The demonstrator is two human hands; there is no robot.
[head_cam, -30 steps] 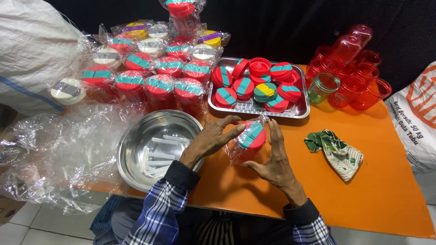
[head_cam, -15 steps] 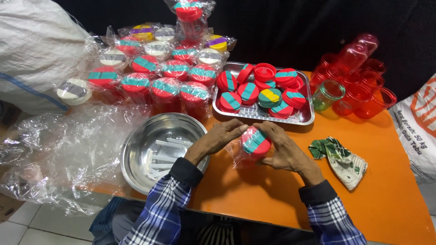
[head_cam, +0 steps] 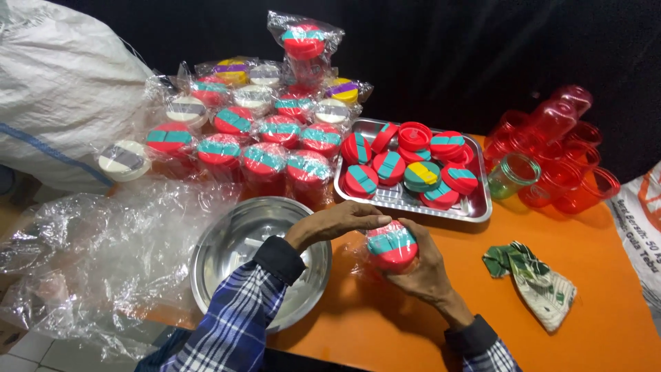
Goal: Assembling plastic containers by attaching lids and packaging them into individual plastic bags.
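The right hand [head_cam: 425, 272] cups a small red jar [head_cam: 391, 248] with a red lid crossed by a teal strip, fingers curled around its side and base as it sits tilted just above the orange table [head_cam: 606, 324]. The left hand [head_cam: 337, 222] reaches over from the left, fingers bent, tips resting on the clear wrap at the jar's top edge.

Just left of the jar stands 1 round steel bowl [head_cam: 227, 262]; whether anything lies in it cannot be told through the glare. Behind the jar, 1 steel tray [head_cam: 482, 207] holds about 10 loose lids, mostly red with teal strips, 1 green with yellow. Further left, roughly 17 wrapped jars [head_cam: 265, 162] stand packed together in clear film, most red-lidded, a few white, yellow or purple.

Right of the tray lies a heap of empty red cups [head_cam: 558, 148] and 1 clear green-tinted jar [head_cam: 513, 176]. 1 patterned cloth [head_cam: 537, 279] lies near the right hand. Loose plastic sheeting [head_cam: 89, 255] spills off the table's left edge, a white sack [head_cam: 62, 89] behind it, a dark backdrop beyond
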